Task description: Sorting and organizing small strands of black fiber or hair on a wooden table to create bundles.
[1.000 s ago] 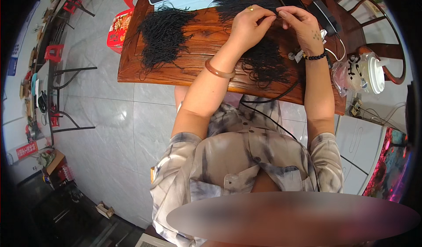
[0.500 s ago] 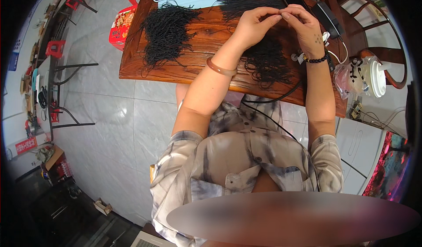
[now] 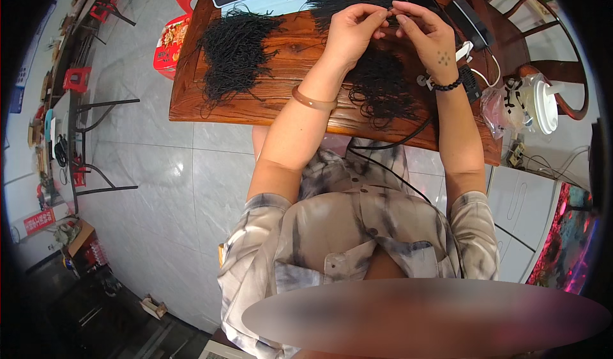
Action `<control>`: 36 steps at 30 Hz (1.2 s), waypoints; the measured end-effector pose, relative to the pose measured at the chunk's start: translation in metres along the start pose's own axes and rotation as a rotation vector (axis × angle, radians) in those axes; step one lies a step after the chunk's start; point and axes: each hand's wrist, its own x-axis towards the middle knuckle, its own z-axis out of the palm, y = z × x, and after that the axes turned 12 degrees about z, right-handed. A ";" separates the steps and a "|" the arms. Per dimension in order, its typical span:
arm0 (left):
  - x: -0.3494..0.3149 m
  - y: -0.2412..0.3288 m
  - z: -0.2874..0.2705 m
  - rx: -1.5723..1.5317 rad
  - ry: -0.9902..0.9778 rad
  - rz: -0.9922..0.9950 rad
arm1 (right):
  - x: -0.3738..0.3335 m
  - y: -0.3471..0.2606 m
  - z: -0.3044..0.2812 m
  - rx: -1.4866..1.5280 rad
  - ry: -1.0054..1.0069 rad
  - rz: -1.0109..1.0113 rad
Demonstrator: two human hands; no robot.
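The wooden table (image 3: 274, 97) is a thick slab of reddish-brown, glossy timber with a visible grain and a rounded near edge. On its left part lies a loose heap of black cords (image 3: 235, 49), thin, matte and tangled, with stray ends trailing toward the table's near edge. A second black bundle (image 3: 382, 84) lies at the table's middle, under the hands, equally frizzy and dark. The left hand (image 3: 352, 30) hangs above the table's far middle, wrist bent, fingers curled and pinched closed on a thin black strand (image 3: 391, 19). The right hand (image 3: 426, 33) faces it, just beside, its fingertips likewise closed on the same strand. A smooth amber bangle (image 3: 313, 100) rings the left wrist; a black bead bracelet (image 3: 447, 86) rings the right.
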 end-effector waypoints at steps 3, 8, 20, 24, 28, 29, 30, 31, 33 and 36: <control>0.000 -0.001 0.000 0.004 -0.006 0.021 | 0.001 0.003 0.000 -0.121 0.028 -0.091; 0.000 -0.004 -0.007 0.657 -0.105 0.354 | 0.006 0.000 -0.008 -0.270 0.068 -0.224; 0.002 -0.007 -0.011 1.100 -0.359 0.781 | 0.000 -0.010 -0.016 -0.939 0.067 -0.465; 0.002 -0.007 -0.010 1.112 -0.373 0.771 | 0.001 -0.006 -0.018 -0.961 0.049 -0.452; 0.002 -0.006 -0.010 1.083 -0.368 0.758 | 0.001 -0.007 -0.017 -0.927 0.050 -0.420; 0.002 -0.005 -0.010 1.080 -0.363 0.753 | 0.001 -0.006 -0.017 -0.916 0.041 -0.403; 0.002 -0.005 -0.010 1.081 -0.362 0.753 | 0.001 -0.007 -0.016 -0.915 0.040 -0.404; 0.003 -0.005 -0.011 1.067 -0.352 0.751 | 0.000 -0.008 -0.015 -0.883 0.039 -0.377; 0.003 -0.004 -0.011 1.053 -0.343 0.750 | 0.002 -0.006 -0.015 -0.851 0.039 -0.350; 0.003 -0.001 -0.010 0.957 -0.279 0.692 | 0.008 0.000 -0.019 -0.631 -0.014 -0.352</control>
